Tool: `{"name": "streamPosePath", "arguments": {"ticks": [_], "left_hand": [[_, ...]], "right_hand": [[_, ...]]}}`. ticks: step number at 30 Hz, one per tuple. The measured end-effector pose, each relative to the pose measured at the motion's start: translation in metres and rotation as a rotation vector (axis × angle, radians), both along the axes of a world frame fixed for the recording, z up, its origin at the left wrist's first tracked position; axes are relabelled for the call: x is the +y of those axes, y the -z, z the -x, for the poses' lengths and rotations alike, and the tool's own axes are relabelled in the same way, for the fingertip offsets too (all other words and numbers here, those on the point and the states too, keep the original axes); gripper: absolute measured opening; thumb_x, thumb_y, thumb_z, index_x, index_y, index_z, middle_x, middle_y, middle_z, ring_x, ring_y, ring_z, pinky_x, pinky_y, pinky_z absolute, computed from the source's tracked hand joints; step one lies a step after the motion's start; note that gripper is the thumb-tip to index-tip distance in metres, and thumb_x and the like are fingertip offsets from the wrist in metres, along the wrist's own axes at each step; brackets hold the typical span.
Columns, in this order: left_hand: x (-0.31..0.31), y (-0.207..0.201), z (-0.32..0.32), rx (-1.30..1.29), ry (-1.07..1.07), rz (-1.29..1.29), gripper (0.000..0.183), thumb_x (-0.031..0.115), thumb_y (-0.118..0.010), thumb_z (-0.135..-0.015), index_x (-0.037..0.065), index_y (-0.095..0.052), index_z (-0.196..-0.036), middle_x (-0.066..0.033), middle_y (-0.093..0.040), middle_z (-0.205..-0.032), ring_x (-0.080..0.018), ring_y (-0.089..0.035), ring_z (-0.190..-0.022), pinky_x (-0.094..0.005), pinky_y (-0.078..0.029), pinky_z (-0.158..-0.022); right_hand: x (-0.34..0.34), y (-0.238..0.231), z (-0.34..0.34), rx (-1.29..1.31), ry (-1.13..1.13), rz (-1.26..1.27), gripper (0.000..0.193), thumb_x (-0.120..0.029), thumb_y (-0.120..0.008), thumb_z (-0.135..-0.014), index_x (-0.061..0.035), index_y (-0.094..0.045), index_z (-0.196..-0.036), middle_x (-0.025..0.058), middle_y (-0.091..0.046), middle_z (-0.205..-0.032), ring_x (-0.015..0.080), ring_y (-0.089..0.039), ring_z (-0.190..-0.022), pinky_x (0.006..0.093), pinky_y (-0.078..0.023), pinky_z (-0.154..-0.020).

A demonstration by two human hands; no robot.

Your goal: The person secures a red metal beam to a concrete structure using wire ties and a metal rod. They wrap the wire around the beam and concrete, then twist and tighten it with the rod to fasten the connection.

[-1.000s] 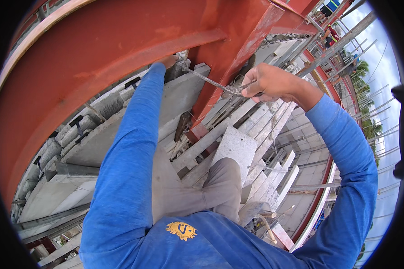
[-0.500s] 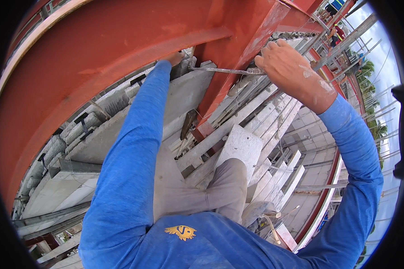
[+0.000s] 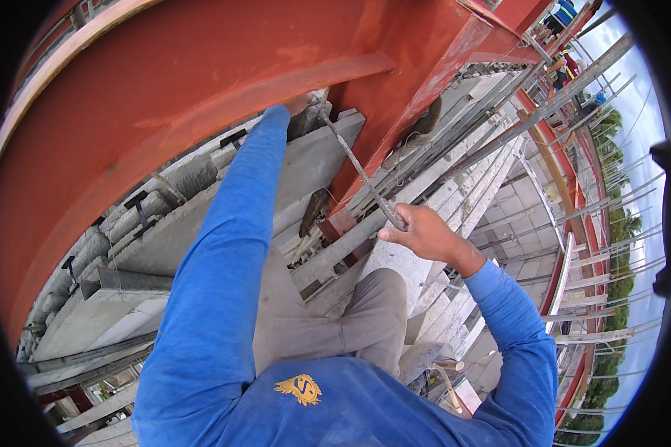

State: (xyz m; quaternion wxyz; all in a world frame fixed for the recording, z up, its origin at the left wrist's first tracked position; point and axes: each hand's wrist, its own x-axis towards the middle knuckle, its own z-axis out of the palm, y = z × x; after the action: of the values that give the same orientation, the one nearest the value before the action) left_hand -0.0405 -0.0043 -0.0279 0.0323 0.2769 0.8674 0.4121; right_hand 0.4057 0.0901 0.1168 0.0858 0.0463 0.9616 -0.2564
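Note:
My right hand [image 3: 427, 237] is closed around the near end of a thin, grime-coated metal bar [image 3: 358, 165]. The bar slants up and to the left, and its far end lies close to my left hand, by the foot of the red steel beam. My left hand [image 3: 298, 104] reaches in under the beam's lower flange. Its fingers are mostly hidden there, next to rough grey concrete. A grey concrete slab [image 3: 317, 153] stands on edge just below that spot.
A large red steel beam [image 3: 164, 89] arches overhead and meets a red column [image 3: 395, 112]. Pale planks and blocks [image 3: 462, 194] lie stacked beyond my knee. Scaffold poles [image 3: 581, 82] cross at the right, and other people [image 3: 563, 18] are far off at upper right.
My right hand has swung down and toward me with its end of the bar, so the bar now slopes steeply. My left hand stays under the beam.

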Motion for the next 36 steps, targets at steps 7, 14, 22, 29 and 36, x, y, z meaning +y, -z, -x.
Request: {"name": "streamPosePath", "arguments": {"ticks": [7,14,22,29,36], "left_hand": [[-0.003,-0.007,-0.012,-0.031,-0.008,0.01,0.063,0.034,-0.074,-0.097,0.014,-0.056,-0.154,-0.0154,-0.045,-0.167,-0.0329,-0.038,-0.155,-0.0455,-0.028,-0.128],[-0.012,-0.016,-0.013,-0.046,-0.045,0.04,0.067,0.038,-0.074,-0.097,0.011,-0.055,-0.155,-0.0163,-0.046,-0.166,-0.0335,-0.04,-0.154,-0.0449,-0.029,-0.127],[-0.017,-0.026,-0.018,-0.019,-0.028,0.095,0.069,0.04,-0.072,-0.099,0.01,-0.051,-0.158,-0.0178,-0.045,-0.166,-0.0349,-0.038,-0.155,-0.0459,-0.029,-0.127],[-0.022,-0.048,-0.038,0.003,-0.039,0.206,0.072,0.043,-0.073,-0.099,0.009,-0.049,-0.158,-0.019,-0.047,-0.164,-0.0386,-0.042,-0.152,-0.0478,-0.033,-0.125],[-0.017,-0.036,-0.026,0.022,-0.036,0.193,0.071,0.043,-0.073,-0.099,0.01,-0.051,-0.157,-0.018,-0.047,-0.165,-0.0378,-0.044,-0.152,-0.0479,-0.034,-0.125]], "right_hand": [[-0.072,0.067,-0.003,0.026,0.091,0.187,0.063,-0.048,-0.077,-0.095,0.0052,-0.059,-0.123,0.0312,-0.069,-0.089,0.0528,-0.067,-0.09,0.0554,-0.052,-0.078],[-0.039,0.029,-0.013,0.088,0.029,-0.295,0.032,-0.014,-0.066,-0.086,0.0,-0.058,-0.113,0.0282,-0.069,-0.085,0.0482,-0.069,-0.085,0.0566,-0.054,-0.077],[0.01,-0.085,0.016,0.054,-0.298,-0.626,0.023,-0.004,-0.064,-0.082,-0.0004,-0.067,-0.104,0.0211,-0.071,-0.076,0.0415,-0.073,-0.076,0.0532,-0.057,-0.07],[-0.01,-0.157,0.055,-0.033,-0.394,-0.792,0.017,-0.001,-0.066,-0.076,0.0024,-0.074,-0.091,0.0246,-0.074,-0.086,0.0428,-0.075,-0.086,0.0509,-0.06,-0.078],[-0.015,-0.204,0.113,0.241,-0.531,-1.189,0.017,-0.001,-0.065,-0.079,-0.0032,-0.078,-0.089,0.0206,-0.075,-0.086,0.0396,-0.075,-0.088,0.0504,-0.059,-0.079]]}}
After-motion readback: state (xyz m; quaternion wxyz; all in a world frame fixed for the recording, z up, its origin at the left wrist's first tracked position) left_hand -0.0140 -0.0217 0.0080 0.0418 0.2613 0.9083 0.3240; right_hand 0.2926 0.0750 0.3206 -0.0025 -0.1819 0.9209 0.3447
